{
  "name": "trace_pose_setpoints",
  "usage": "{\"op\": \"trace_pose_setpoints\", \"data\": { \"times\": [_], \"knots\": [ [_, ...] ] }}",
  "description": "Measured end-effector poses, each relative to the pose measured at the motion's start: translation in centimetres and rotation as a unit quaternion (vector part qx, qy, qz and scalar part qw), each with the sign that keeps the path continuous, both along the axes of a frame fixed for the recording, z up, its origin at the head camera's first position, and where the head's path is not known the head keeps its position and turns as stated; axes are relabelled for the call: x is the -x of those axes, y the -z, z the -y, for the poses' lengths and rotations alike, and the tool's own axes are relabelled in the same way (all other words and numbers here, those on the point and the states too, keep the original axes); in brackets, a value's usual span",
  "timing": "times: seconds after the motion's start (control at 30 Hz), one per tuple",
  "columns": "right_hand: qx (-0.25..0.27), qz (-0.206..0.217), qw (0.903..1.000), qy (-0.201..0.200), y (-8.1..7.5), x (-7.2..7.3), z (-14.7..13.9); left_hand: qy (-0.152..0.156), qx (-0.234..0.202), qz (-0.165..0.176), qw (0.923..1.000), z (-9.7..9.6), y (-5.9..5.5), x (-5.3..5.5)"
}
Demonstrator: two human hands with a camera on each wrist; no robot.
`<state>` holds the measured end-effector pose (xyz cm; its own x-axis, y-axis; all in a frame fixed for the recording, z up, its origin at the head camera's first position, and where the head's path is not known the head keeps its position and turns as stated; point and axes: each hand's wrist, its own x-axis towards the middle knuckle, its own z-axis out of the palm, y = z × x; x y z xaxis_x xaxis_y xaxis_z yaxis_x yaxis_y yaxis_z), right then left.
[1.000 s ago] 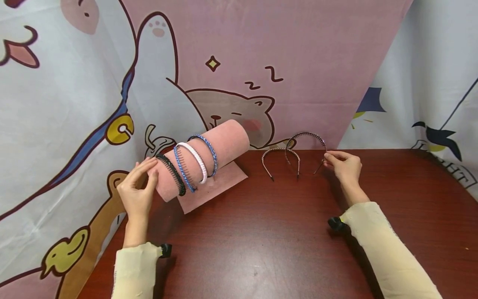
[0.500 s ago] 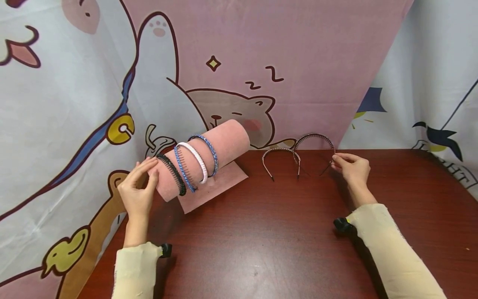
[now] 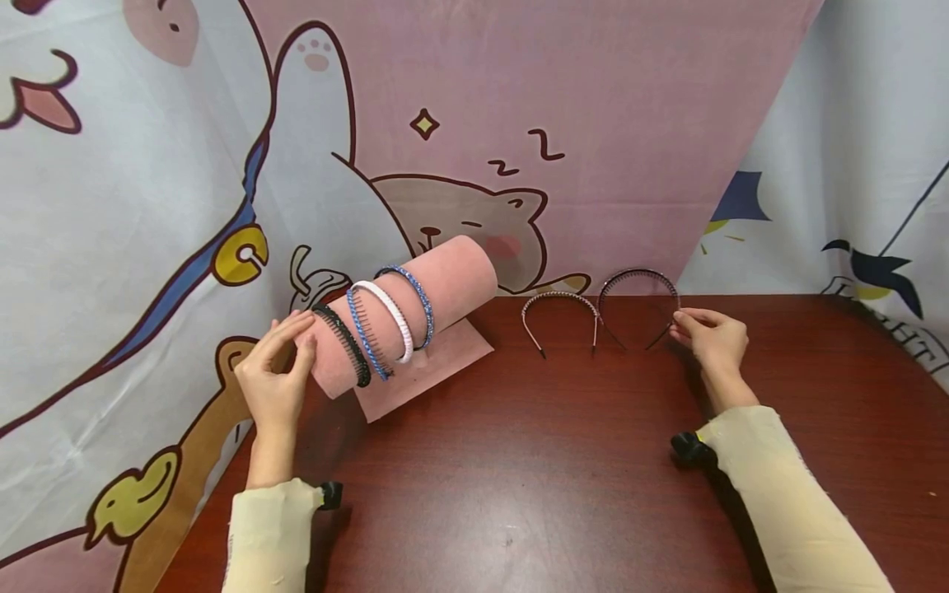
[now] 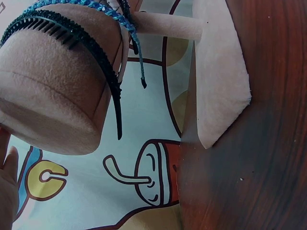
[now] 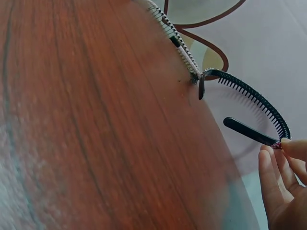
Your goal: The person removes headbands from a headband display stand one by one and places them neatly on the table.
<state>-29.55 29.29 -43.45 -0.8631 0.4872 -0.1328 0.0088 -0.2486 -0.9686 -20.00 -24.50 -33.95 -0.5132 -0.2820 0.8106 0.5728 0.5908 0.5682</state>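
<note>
My left hand (image 3: 270,371) touches the near-left end of a pink plush headband stand (image 3: 452,272), its fingers fairly straight and the thumb apart. Around the roll sit a black toothed headband (image 3: 343,346), a blue toothed headband (image 3: 364,333), a white headband (image 3: 393,313) and another blue headband (image 3: 423,298). My right hand (image 3: 719,342) pinches one leg of a dark toothed headband (image 5: 252,91) between thumb and fingers, arch upward. Just left of it, a beaded pale headband (image 3: 558,295) stands on its legs; the two overlap slightly in the head view.
The stand's flat pink base (image 3: 393,403) rests on the dark red wooden table (image 3: 504,486). Cartoon-print cloth (image 3: 608,99) hangs behind the table and along its left side. A small black device (image 3: 689,447) is at the right wrist.
My right hand has shifted right with the dark headband, which now stands beside the pale one with much less overlap. The left hand and stand have not visibly moved.
</note>
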Motion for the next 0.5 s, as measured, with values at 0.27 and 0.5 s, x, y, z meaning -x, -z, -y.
{"op": "trace_pose_setpoints", "data": {
  "times": [0.27, 0.5],
  "knots": [
    [0.003, 0.019, 0.9998, -0.009, 1.0, -0.1, -0.6, -0.001, 0.000, 0.001, 1.0000, 0.0, 0.0, 0.0],
    [0.003, 0.036, 0.9990, -0.027, 1.8, 0.1, -0.9, -0.008, 0.000, 0.001, 1.0000, 0.0, 0.0, 0.0]
  ]
}}
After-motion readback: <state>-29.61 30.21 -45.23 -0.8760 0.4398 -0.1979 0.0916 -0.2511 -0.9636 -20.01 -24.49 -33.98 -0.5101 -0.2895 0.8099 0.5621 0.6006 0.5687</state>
